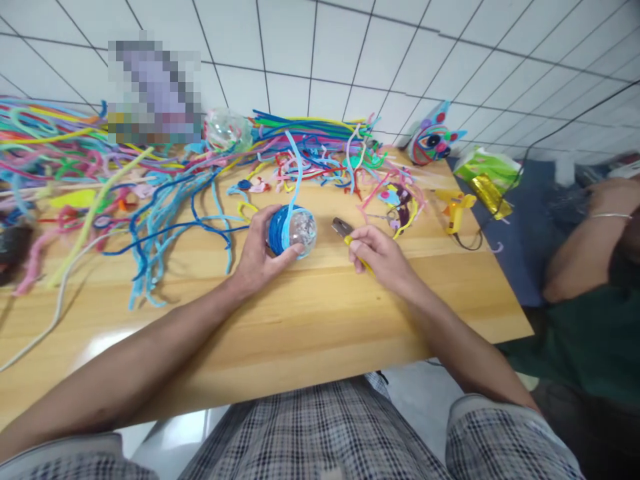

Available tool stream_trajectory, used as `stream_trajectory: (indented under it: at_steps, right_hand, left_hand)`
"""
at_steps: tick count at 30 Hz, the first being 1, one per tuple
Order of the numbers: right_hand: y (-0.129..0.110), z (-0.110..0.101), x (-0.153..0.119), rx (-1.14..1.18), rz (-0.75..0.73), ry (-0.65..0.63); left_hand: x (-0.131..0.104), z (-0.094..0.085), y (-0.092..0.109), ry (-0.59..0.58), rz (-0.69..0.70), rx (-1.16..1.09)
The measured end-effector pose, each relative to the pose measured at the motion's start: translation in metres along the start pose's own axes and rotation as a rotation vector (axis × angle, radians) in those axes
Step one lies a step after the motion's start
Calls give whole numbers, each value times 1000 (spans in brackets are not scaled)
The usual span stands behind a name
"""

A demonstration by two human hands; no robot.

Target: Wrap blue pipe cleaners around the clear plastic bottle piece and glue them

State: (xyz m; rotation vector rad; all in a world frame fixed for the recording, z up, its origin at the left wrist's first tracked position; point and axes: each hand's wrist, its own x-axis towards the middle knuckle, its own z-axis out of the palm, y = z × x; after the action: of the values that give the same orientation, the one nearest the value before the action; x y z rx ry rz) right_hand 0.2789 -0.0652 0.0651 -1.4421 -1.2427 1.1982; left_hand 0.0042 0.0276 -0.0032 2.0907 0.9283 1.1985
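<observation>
My left hand is wrapped round a clear ball, its fingers behind and its thumb on the front. Dark blue and light blue fuzzy stems circle the ball's left part, and one light blue stem sticks up from it. To the right, my right hand is closed on the yellow handles of pliers. The metal jaws point up and left toward the ball without touching it.
Colourful fuzzy stems cover the wooden table's left and back. Another clear ball, a decorated figure and a yellow glue gun with a cord lie beyond. A person's arm is at the right.
</observation>
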Motion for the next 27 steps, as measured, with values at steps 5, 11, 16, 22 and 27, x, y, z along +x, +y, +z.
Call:
stream_trajectory:
  at_steps: [5,11,16,22,27]
  right_hand:
    - [9,28,22,131,54,29]
    - [17,30,24,186,103,-18]
    - [19,36,21,223,119,-46]
    - [21,38,17,327,129,-74]
    - [21,40,14,354,112,-100]
  left_hand:
    - [1,-2,4,-34,-3,-7]
    - [3,-3,8,-78,78,2]
    - [2,-3,9,-91,85,13]
    - [2,-4,8,-101,122,33]
    - [3,-4,8,-107,114,48]
